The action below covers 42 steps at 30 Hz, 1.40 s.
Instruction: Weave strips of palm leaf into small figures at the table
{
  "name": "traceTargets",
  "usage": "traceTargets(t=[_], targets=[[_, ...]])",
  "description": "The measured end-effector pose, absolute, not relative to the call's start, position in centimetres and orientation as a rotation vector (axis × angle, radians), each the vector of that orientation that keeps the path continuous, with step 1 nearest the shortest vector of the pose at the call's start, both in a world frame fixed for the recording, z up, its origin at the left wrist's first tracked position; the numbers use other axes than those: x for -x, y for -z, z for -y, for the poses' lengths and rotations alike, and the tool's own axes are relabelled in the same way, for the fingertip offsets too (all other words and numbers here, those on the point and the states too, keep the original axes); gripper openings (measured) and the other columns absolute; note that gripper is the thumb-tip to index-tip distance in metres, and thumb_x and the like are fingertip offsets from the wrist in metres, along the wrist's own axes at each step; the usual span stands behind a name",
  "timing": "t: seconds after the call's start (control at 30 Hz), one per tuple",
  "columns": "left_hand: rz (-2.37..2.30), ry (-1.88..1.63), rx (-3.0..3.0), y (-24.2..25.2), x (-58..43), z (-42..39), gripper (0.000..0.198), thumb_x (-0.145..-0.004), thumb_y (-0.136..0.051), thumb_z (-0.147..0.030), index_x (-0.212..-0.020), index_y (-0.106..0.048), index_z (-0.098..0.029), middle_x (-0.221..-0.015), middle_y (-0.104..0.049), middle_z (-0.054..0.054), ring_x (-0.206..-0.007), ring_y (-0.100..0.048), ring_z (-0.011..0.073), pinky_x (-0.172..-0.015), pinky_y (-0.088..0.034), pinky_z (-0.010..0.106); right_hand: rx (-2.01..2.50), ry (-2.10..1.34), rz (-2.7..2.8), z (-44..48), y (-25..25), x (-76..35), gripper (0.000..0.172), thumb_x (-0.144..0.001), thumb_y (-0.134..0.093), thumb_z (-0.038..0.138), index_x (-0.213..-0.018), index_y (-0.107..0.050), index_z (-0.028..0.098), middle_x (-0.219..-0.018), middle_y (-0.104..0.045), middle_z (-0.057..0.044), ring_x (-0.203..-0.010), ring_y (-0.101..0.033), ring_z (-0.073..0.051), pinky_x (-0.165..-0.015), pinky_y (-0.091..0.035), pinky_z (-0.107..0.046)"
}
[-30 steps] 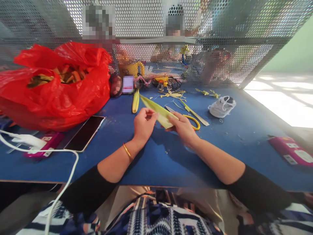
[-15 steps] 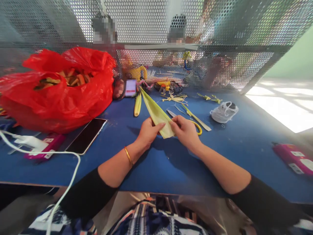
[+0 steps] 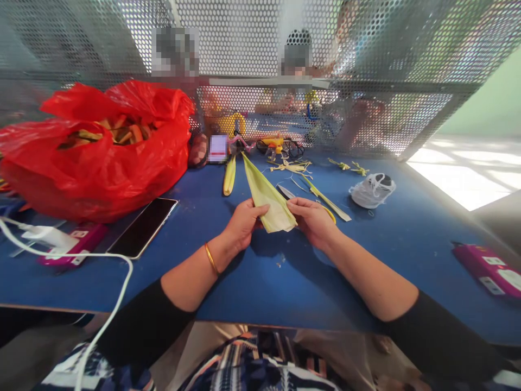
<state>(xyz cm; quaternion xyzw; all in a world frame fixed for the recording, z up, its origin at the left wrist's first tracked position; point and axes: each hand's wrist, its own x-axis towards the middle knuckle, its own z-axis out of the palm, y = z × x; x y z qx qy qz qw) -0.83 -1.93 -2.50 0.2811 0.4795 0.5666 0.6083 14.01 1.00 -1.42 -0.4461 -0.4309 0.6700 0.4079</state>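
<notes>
Both hands hold one pale green leaf strip a little above the blue table. My left hand, with a gold bangle at the wrist, pinches the strip's left edge. My right hand grips the right edge of its wide near end. The strip's pointed tip reaches away toward the mesh screen. Yellow-handled scissors lie just behind my right hand, partly hidden by it.
A red plastic bag full of leaf pieces sits at the left, a dark phone beside it. Pink power strips lie at both sides, a white cable at the left. A white mask, leaf scraps and a glue gun lie farther back. People sit behind the perforated screen.
Both hands drew the leaf strip nearer and turned it, so its tip now points more straight away. The wide near end now spreads between the hands.
</notes>
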Motion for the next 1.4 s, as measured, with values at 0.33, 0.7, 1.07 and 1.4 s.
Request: traceTargets(t=[0.33,0.7,1.07,1.4], targets=[[-1.083,-1.336,-0.641,2.4,0.3,2.5,0.028,-0.055,-0.08,-0.02,-0.079,-0.069,-0.01,-0.074,-0.072,0.009,-0.06,-0.065,0.0175,-0.063,-0.054,0.031,1.121,-1.626,1.334,-0.6,1.8,-13.8,0.03,-0.058,-0.076,0.045,-0.064,-0.062,0.019,-0.052,-0.053,0.004,-0.049,-0.048,-0.01,-0.049,-0.039,-0.025],[-1.124,-1.33,-0.631,2.7,0.5,2.3,0.023,-0.055,-0.077,-0.02,-0.074,-0.067,-0.011,-0.071,-0.07,0.008,-0.059,-0.062,0.0179,-0.059,-0.052,0.031,1.159,-1.557,1.468,-0.2,1.6,-13.5,0.034,-0.058,-0.076,0.047,-0.061,-0.059,0.018,-0.049,-0.05,0.006,-0.045,-0.045,-0.007,-0.047,-0.04,-0.023],[-1.56,-1.467,-1.321,2.8,0.8,2.3,0.023,-0.077,-0.064,-0.038,-0.064,-0.061,-0.018,-0.06,-0.055,-0.002,-0.059,-0.047,0.011,-0.058,-0.037,0.022,1.077,-0.967,1.693,-0.6,2.4,-13.8,0.02,-0.075,-0.058,0.037,-0.067,-0.058,0.019,-0.055,-0.049,0.004,-0.053,-0.042,-0.01,-0.053,-0.034,-0.025],[-1.104,-1.213,-0.704,1.3,1.3,2.4,0.008,-0.062,-0.068,-0.018,-0.065,-0.06,-0.015,-0.065,-0.064,0.003,-0.057,-0.057,0.0113,-0.052,-0.044,0.021,1.156,-1.068,1.523,-1.5,2.8,-14.0,0.023,-0.071,-0.058,0.041,-0.066,-0.056,0.019,-0.057,-0.049,0.004,-0.052,-0.042,-0.01,-0.05,-0.035,-0.024]])
